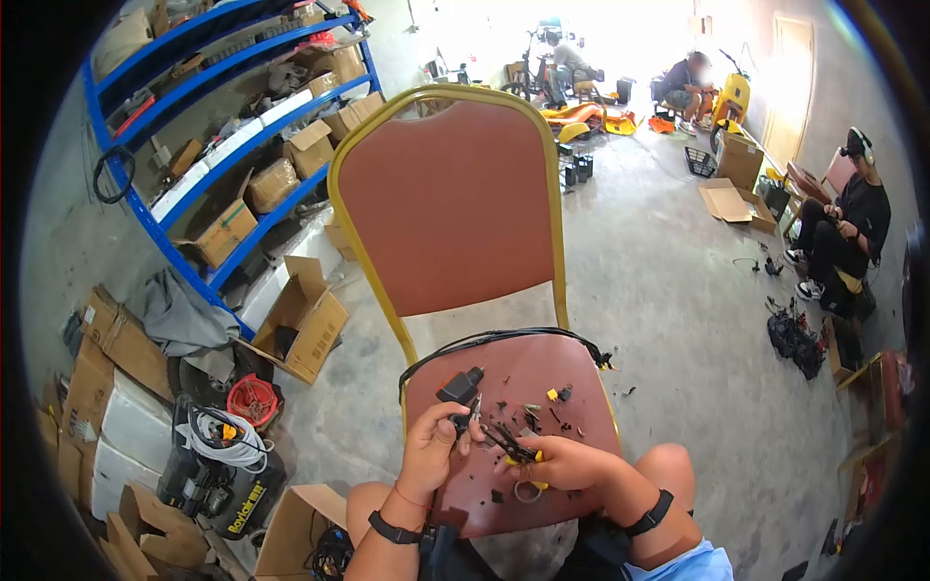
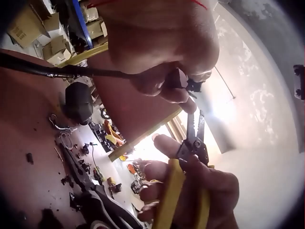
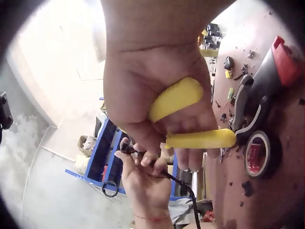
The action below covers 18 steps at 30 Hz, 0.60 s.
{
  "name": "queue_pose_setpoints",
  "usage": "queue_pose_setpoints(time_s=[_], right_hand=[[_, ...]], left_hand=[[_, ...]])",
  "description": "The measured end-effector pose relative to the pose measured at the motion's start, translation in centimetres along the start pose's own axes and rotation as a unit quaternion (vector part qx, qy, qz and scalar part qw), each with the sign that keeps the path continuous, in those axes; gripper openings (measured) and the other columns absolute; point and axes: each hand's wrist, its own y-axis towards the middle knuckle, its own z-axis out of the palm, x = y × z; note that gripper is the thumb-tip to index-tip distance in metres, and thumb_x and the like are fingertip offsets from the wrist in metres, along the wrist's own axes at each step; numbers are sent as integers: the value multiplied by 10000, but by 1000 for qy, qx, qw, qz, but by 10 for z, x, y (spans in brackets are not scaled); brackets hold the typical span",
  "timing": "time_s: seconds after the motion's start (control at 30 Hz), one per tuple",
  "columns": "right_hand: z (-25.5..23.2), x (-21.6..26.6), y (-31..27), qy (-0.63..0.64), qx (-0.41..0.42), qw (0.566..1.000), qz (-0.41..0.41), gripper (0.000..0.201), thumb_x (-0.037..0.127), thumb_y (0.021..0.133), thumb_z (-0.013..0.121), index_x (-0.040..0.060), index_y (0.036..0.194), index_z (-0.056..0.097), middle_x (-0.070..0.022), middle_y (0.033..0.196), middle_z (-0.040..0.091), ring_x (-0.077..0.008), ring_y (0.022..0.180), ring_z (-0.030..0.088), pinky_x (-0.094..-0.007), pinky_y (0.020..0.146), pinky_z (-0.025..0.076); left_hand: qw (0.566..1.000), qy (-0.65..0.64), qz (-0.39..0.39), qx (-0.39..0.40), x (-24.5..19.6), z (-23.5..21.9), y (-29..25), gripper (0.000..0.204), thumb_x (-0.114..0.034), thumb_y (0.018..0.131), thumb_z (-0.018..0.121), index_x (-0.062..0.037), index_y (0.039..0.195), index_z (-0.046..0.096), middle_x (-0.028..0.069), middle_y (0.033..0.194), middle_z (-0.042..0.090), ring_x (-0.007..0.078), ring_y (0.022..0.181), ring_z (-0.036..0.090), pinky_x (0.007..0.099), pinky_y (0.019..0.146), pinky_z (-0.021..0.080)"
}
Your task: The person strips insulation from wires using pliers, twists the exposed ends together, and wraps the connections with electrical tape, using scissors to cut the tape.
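Observation:
My left hand (image 1: 426,450) pinches a black cable (image 2: 105,72) near its end, where a small black connector (image 3: 126,149) pokes out past the fingertips. My right hand (image 1: 572,462) holds yellow-handled wire strippers (image 2: 194,145), their jaws spread and pointing at the connector end. Both hands are over the red seat (image 1: 484,518) of a chair. On the seat lie pliers with grey and red handles (image 3: 283,62), a roll of black tape (image 3: 274,157), a black plastic block (image 1: 460,384) and scattered scraps with a small yellow connector (image 1: 559,394).
The chair's red backrest (image 1: 450,203) rises ahead, with a black cable bundle (image 1: 504,335) along the seat's back edge. Blue shelving (image 1: 208,290) with cardboard boxes stands left, above an open toolbox (image 1: 208,484). A seated person (image 1: 857,218) is at right; others sit farther back.

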Motion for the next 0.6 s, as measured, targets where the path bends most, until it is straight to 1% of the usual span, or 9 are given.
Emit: queue_pose_setpoints(time_s=[0.03,0.13,0.23,0.33,0.5,0.6], right_hand=[[-1,4,-4,27,39,998,36,362,45,1009,533,15,1369,519,-69,1148,663,-143,987,626,-301,878,503],[0,17,-10,83,42,995,30,272,205,1003,588,42,1220,602,-36,921,646,-112,830,599,-298,730,497],[-5,13,-9,50,70,995,41,283,186,1009,577,38,1250,584,-38,936,649,-109,830,598,-290,723,496],[-3,11,-11,62,88,994,32,297,180,1014,570,28,1269,563,-44,955,658,-116,827,607,-291,714,501],[-3,8,-9,56,103,993,17,279,169,1020,556,6,1247,560,-58,981,672,-131,842,623,-288,728,506],[-2,15,-11,59,98,993,14,264,150,1019,542,-9,1229,559,-63,975,673,-133,844,625,-290,728,510]], left_hand=[[1000,19,13,2,0,1,0,368,-384,1021,536,-71,1206,587,105,963,676,111,764,560,240,729,470],[996,70,47,3,3,1,-2,361,-357,1018,554,-43,1187,614,86,978,679,115,817,569,252,749,478],[993,98,65,1,7,0,-1,356,-342,1020,554,-28,1172,625,81,1000,683,121,851,579,266,766,486],[992,104,70,10,5,3,-2,350,-336,1020,557,-25,1164,629,79,1020,686,127,870,590,272,783,491],[991,111,65,41,5,5,-1,337,-328,1021,558,-25,1147,634,81,1029,689,133,910,611,272,796,493],[985,148,72,44,3,5,0,314,-315,1013,570,-33,1130,644,92,1019,695,164,929,633,295,811,503]])
